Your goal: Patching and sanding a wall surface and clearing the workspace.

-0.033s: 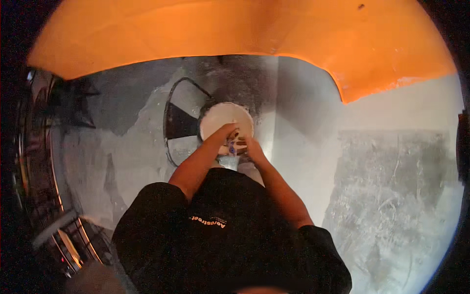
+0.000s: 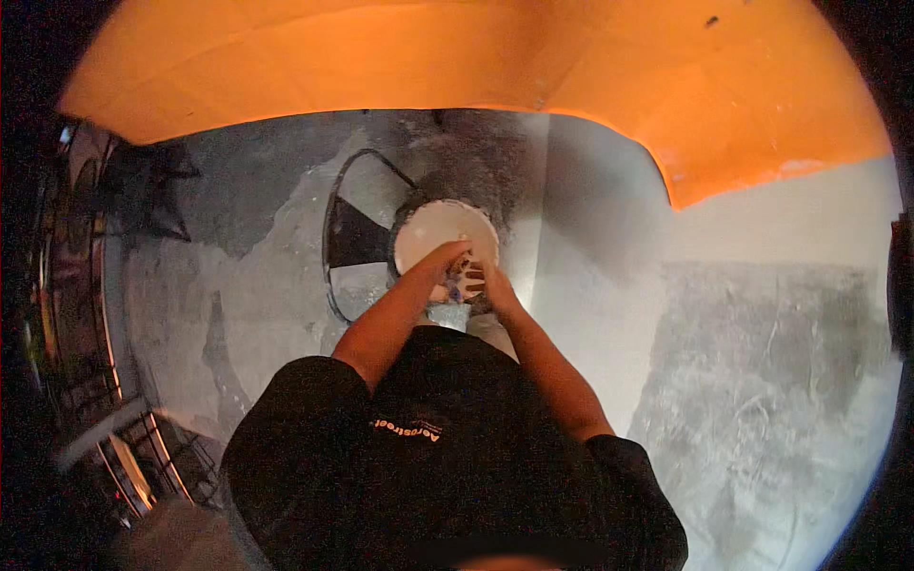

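Observation:
Both my hands come together over the near half of a round, pale bowl or basin (image 2: 433, 228) with a light rim. My left hand (image 2: 455, 255) bends inward from the left, its fingers closed around something small. Facing it from the right, my right hand (image 2: 482, 284) has its fingers curled toward the left hand. A small bluish-white thing (image 2: 455, 293) shows between and just below them; its kind is too blurred to tell. The fingertips partly hide one another.
Left of the bowl stands a thin black curved frame (image 2: 328, 243) with a dark wedge-shaped panel (image 2: 356, 236). A large orange sheet (image 2: 457, 57) spans the far side. Metal racks (image 2: 129, 466) line the left edge. The grey floor (image 2: 752, 409) looks rough and patchy on the right.
Bowl, frame and hands appear slightly farther right in the picture. My fingers have shifted a little against each other, still over the bowl's near half.

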Available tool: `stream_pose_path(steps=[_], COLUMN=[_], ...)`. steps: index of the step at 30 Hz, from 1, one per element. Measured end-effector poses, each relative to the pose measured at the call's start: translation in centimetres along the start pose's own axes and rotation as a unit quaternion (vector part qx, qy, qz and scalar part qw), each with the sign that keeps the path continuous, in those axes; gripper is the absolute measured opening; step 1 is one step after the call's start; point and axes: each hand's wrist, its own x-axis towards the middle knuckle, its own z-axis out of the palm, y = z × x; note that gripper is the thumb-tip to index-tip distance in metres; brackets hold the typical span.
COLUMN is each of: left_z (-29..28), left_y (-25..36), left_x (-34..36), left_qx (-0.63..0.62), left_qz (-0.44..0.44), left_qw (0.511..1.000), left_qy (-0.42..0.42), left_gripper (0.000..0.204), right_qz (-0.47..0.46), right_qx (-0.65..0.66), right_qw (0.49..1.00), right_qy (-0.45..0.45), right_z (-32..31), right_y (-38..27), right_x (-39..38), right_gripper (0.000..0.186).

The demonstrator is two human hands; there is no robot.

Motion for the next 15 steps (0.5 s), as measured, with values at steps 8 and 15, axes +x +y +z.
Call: stream_pose_path(steps=[8,15], left_z=[5.9,15.1], left_y=[0.8,-3.2], left_x=[-9.1,-17.6], left_qx=[-0.045,0.03], left_qz=[0.05,0.219], left_qw=[0.996,0.955], left_qy=[0.062,0.195], left_gripper=[0.043,0.052], right_qz=[0.112,0.214], right_qx=[-0.09,0.057], right_qw=[0.987,0.923], right_qy=[-0.075,-0.314], right_z=[-0.8,-3.1], right_y=[-3.8,-4.6], right_x=[3.4,-3.4], right_gripper=[0.063,0.051])
